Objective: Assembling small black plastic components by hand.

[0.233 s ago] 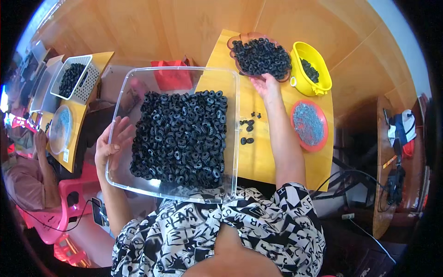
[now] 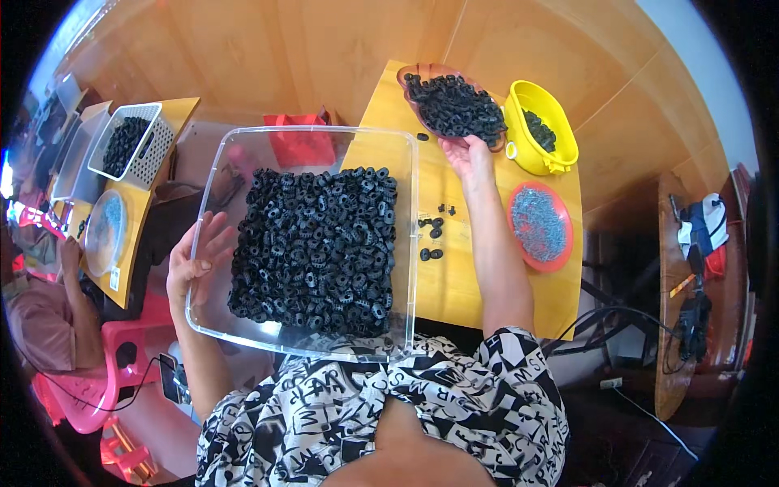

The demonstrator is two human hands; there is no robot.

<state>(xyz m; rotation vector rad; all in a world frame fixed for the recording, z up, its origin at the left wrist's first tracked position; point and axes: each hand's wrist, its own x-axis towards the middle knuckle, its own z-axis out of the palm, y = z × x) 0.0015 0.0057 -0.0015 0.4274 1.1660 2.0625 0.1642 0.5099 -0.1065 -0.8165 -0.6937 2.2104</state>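
Note:
My left hand (image 2: 195, 264) grips the left side of a clear plastic bin (image 2: 415, 243), thumb outside and fingers seen through the wall. Heaped in the bin are many small ring-shaped black plastic parts (image 2: 316, 243). With my arm stretched out over the yellow table, my right hand (image 2: 471, 160) holds the near rim of a reddish-brown scalloped plate (image 2: 438, 71). The plate looks tilted, and a pile of black parts (image 2: 458, 105) covers most of it. My right fingertips are partly hidden under the rim.
Beside the plate stands a yellow basket (image 2: 568, 146) with black parts inside. A red dish (image 2: 569, 243) holds thin silvery pieces. Several loose black parts (image 2: 432, 254) lie on the yellow table (image 2: 462, 292). At left, another person (image 2: 53, 316) sits by a second table with a white basket (image 2: 162, 138).
The plate has tipped more in my right hand, and its pile has shifted toward the near right side. A loose black part now shows on the table by the plate. My left hand stays put.

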